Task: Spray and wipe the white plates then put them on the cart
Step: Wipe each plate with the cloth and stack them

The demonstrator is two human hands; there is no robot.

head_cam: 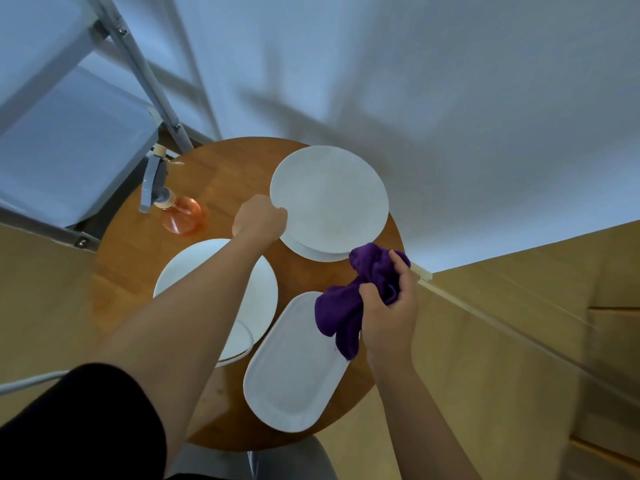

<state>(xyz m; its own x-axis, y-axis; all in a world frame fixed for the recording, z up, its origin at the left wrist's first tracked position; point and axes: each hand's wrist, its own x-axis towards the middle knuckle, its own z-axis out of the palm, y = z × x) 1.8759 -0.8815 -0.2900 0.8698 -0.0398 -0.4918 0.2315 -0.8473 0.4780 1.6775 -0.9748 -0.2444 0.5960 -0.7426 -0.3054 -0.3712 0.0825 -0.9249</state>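
Three white plates lie on a small round wooden table (221, 174). My left hand (258, 218) grips the near-left rim of the far round plate (329, 199), which sits tilted on top of another plate. My right hand (391, 306) holds a bunched purple cloth (349, 306) above the far end of the oval plate (294, 368). A second round plate (256, 296) lies at the left, partly hidden under my left forearm. The spray bottle (173, 206) with orange liquid and a grey trigger stands at the table's far left.
A grey cart (69, 133) with shelves and a metal frame stands to the left of the table. A white wall rises behind the table. Wooden floor lies on the right and left.
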